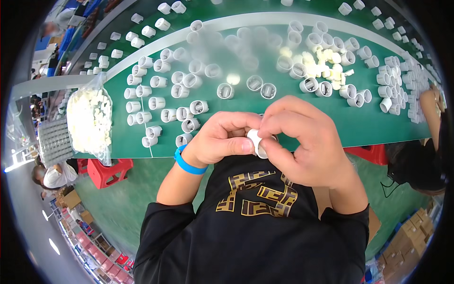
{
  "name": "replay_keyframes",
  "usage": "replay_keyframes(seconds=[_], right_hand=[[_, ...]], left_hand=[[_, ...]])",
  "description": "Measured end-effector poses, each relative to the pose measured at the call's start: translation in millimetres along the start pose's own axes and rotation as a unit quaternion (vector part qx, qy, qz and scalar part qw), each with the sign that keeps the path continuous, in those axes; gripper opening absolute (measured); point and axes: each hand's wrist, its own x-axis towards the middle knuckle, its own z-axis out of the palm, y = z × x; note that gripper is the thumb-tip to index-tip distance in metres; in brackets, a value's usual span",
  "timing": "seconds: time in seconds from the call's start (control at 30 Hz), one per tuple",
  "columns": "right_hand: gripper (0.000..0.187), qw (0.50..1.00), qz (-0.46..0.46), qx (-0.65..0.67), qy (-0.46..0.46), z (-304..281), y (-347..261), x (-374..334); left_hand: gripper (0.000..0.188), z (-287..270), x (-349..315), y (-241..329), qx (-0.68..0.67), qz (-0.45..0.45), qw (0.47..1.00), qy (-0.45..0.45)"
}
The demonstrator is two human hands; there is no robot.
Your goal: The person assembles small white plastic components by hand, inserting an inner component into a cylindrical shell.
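White cylinder [255, 140], short and hollow, sits between the person's two hands, just beyond the front of the shirt and close to the near edge of the green table [369, 130]. It looks light and stiff, probably moulded plastic, so weight should matter little. The smooth outer wall may slip a little under dry fingertips, and the rim seems thin enough to mark or flex if squeezed hard (a guess from looks alone). The curved outer wall seems the best place to hold it, with thumb and fingers on opposite sides, which leaves the hollow mouth clear.

The left hand [226, 135], with a blue wristband [190, 162] at its wrist, has the cylinder in a narrow grip: its thumb lies against the near side of the wall, while the fingers curl behind and are partly hidden. The right hand [309, 142] comes to the rim and mouth from the other side, thumb and fingertips drawn close together. Whether they pinch the wall or some small part inside, I cannot tell. Similar white cups [225, 91] stand on the table beyond, near loose pale-yellow pieces [326, 66].
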Motion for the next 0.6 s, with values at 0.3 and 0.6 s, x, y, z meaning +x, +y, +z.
replay_keyframes(seconds=[0.3, 0.6], right_hand=[[0.016, 0.984, 0.010, -0.144, 0.109, -3, 3, 12], [0.016, 0.972, 0.035, -0.220, 0.078, -12, 11, 48]], left_hand=[[0.060, 24, 30, 42, 0.610, 0.166, 0.763, 0.136], [0.046, -2, 56, 77, 0.608, 0.136, 0.773, 0.120]])
